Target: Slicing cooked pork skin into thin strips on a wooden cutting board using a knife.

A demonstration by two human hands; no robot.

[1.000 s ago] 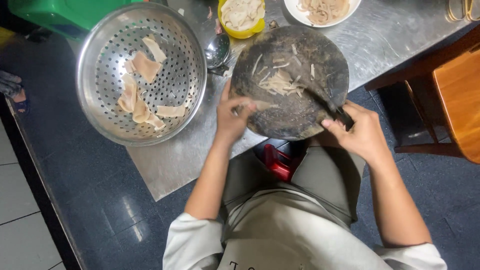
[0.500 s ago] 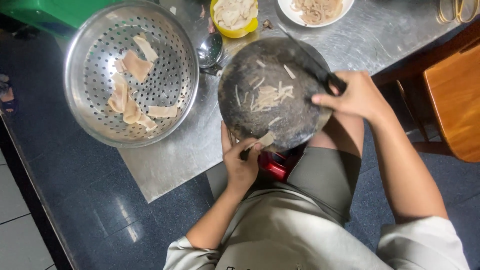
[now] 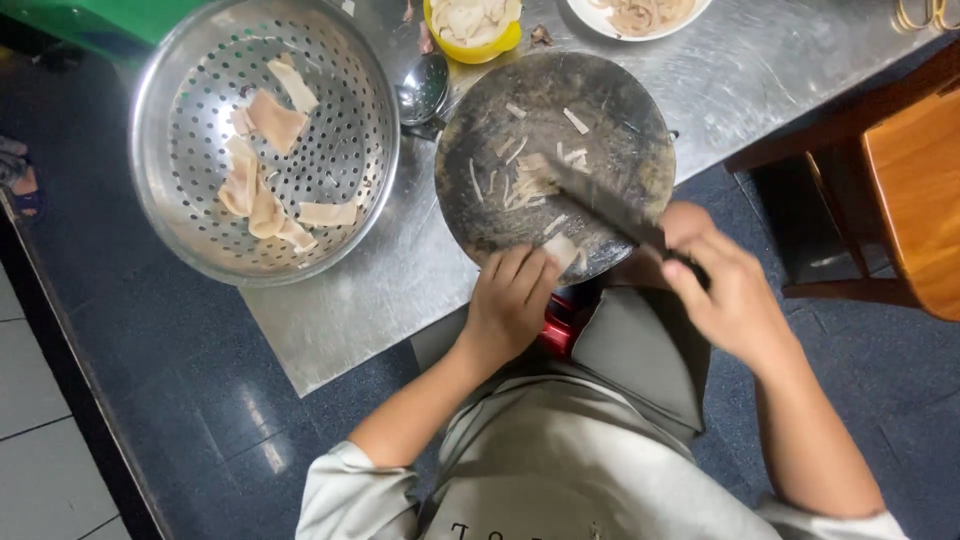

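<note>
cutting pale strips on the round board

i see my left hand (image 3: 512,300) at the near edge of the round dark cutting board (image 3: 600,110). its fingers (image 3: 520,268) are pressed together on a small pale flat piece (image 3: 560,248). my right hand (image 3: 725,290) has its fingers wrapped tight on the dark knife (image 3: 600,205), and the blade lies slanted over the board. thin pale strips (image 3: 525,185) lie in the middle of the board. the board sits on the shiny metal surface (image 3: 350,300), just beside the big metal strainer bowl with holes (image 3: 180,130), which has more pale pieces in it.
</note>
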